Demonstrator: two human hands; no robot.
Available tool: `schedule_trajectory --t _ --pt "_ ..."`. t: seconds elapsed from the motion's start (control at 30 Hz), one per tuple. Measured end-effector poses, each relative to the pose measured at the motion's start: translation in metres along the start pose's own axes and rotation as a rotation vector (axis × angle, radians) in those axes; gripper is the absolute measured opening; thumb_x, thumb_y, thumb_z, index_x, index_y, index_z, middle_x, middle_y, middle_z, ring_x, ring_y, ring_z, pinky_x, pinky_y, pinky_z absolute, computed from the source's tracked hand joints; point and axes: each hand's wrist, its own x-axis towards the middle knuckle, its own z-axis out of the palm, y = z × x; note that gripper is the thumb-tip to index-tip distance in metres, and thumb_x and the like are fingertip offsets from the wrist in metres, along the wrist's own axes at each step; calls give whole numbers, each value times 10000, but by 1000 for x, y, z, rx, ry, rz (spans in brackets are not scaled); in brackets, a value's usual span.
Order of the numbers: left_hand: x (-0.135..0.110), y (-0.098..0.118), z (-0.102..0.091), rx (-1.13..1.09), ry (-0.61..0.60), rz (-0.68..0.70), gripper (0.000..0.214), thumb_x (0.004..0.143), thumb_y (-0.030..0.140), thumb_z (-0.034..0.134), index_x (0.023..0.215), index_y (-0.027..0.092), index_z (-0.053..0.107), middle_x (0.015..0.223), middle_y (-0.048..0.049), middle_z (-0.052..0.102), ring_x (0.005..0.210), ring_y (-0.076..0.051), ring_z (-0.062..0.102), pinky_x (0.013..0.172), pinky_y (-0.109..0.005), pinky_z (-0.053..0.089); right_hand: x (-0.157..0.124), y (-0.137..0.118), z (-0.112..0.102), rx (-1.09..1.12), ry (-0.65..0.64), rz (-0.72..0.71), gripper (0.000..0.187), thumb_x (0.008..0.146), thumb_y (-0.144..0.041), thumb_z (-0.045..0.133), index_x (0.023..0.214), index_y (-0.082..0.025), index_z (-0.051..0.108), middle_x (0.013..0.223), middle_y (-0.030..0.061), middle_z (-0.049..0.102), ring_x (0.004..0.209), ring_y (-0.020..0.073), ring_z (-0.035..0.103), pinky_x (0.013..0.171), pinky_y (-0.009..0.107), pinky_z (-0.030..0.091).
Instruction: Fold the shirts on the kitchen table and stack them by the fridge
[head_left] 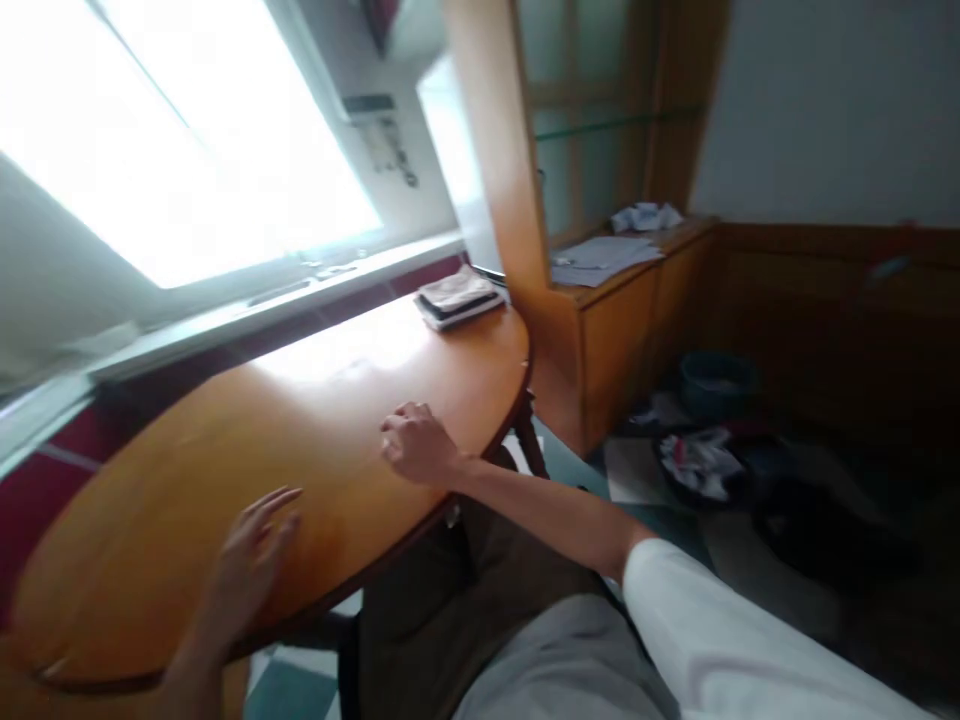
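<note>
An oval wooden table [360, 440] with a glossy orange-brown top lies before me. My left hand [251, 555] is over its near left part, fingers stretched out and a little apart, with nothing in it. It is slightly blurred, and I cannot tell whether it touches the wood. Farther right, my right hand [416, 440] is at the tabletop with its fingers curled in. Nothing shows in its fingers, though the palm side is hidden. Beyond it, near the table's far right end, lies a small stack of folded cloths [459, 295], pale on top with a dark layer beneath.
A bright window [187, 140] and its sill run behind the table. To the right stands a wooden cabinet [622, 340] with papers [604, 260] on its ledge. On the tiled floor are a teal basin [718, 385] and a dark container of crumpled cloth-like items [703, 463].
</note>
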Motion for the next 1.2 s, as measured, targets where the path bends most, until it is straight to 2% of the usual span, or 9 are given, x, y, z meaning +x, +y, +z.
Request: schedule_trajectory --t 0.07,0.2,0.3,0.4,0.57,0.73,0.97,1.07,1.2 --pt "20 -29 3 21 -35 -21 615 918 647 457 1144 115 667 1259 -129 631 1204 -311 602 1049 -474 484 41 7 13 35 -111 -18 233 944 -262 523 1075 -160 687 1147 123 656 1123 242 566 977 368 441" --pt "78 -70 17 3 -90 -20 421 925 490 502 1127 171 687 1256 -128 654 1191 -257 619 1086 -441 466 120 19 48 43 -387 -54 206 932 -266 547 1002 -195 727 962 71 726 853 195 651 762 289 463" --pt "128 -87 36 0 -128 21 308 931 352 525 1118 177 697 1218 -128 673 1153 -245 635 1063 -412 488 165 34 80 -16 -380 -112 205 922 -225 545 1006 -202 731 964 67 737 854 190 665 755 278 449" --pt "162 -95 60 27 -134 44 285 947 247 500 1151 174 684 1212 -121 673 1138 -234 633 1054 -398 494 191 55 110 4 -313 -110 243 914 -183 527 1072 -192 710 1015 75 732 878 190 673 798 283 462" --pt "159 -95 83 82 -91 79 330 978 245 492 1274 211 634 1316 -111 632 1243 -253 573 1107 -444 461 193 81 135 142 -205 -126 281 928 -188 476 1106 -226 690 1086 74 713 924 205 677 857 307 491" --pt "144 -93 85 131 -123 96 321 998 249 476 1273 241 640 1405 -72 593 1338 -265 505 1167 -486 402 187 81 131 204 -185 -124 272 950 -231 452 1077 -253 692 1007 68 710 862 215 673 800 318 500" --pt "150 -97 92 173 -81 102 312 1007 286 465 1241 229 662 1398 -82 606 1341 -289 520 1146 -513 422 194 87 116 186 -152 -69 260 909 -193 493 1057 -237 703 1008 47 696 835 180 653 786 275 495" --pt "152 -100 93 180 -68 111 306 995 289 478 1218 227 679 1372 -89 626 1314 -291 548 1127 -501 447 223 105 96 154 -41 -43 291 885 -161 477 1068 -219 695 1063 61 684 909 185 645 848 280 494" --pt "153 -102 93 164 -72 123 300 988 295 485 1200 234 689 1362 -89 633 1305 -286 558 1117 -477 458 287 153 38 -107 290 131 361 907 -156 422 1171 -141 667 1222 161 632 1187 254 546 1025 376 407"
